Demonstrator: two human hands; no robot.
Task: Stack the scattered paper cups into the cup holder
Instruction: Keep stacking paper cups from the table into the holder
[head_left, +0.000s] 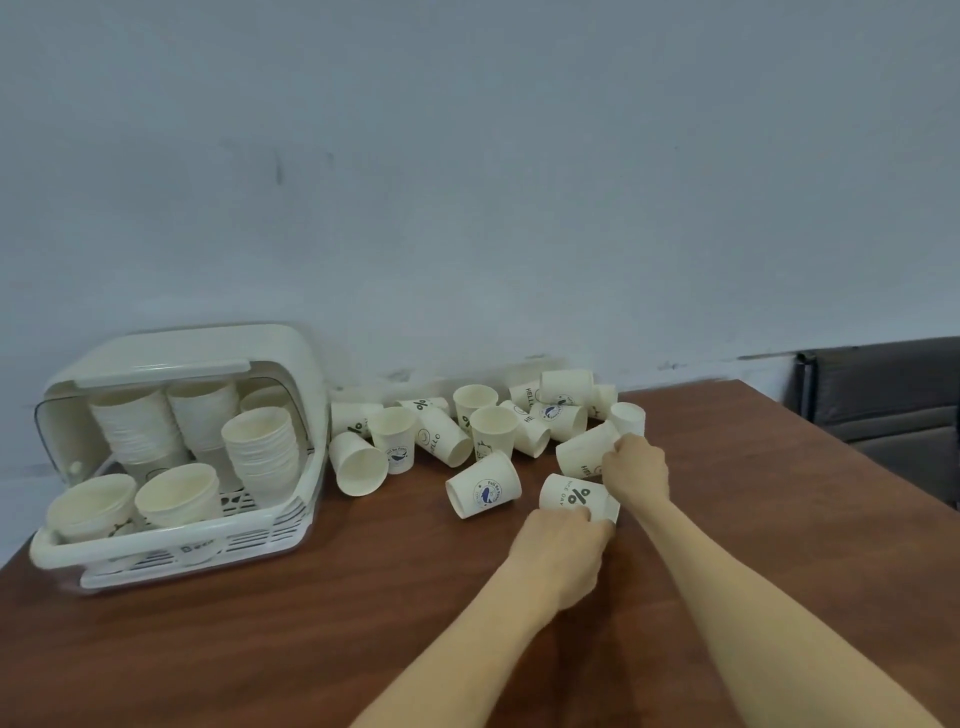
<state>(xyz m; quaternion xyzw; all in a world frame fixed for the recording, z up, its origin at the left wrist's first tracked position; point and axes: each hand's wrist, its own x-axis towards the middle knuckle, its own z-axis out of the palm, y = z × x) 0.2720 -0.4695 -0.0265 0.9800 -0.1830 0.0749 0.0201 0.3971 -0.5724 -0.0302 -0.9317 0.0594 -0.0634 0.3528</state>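
- The brown counter (291, 639) runs to a pale wall on the far side; its right edge slants away near a dark chair (883, 395); the near stretch of wood in front of the arms lies open, and so does the strip between the cup holder and the hands
- The cup holder (171, 530), a white slatted basket with its hood (218, 353) raised, sits at the far left near the counter's left edge; stacks of cups (262, 452) already stand and lean inside it
- The scattered paper cups (493, 426) lie in a heap along the far wall, right of the holder; some upright, many on their sides; a whale-printed cup (483, 491) lies on its side just left of the hands
- The left hand (558, 551) is closed around the base end of a "%" cup (574, 496) lying sideways, fingers curled over it
- The right hand (636, 473), just beyond and to the right, is clamped on the end of a tilted "HELLO" cup (584, 452); the two gripped cups sit close together, whether touching I cannot tell
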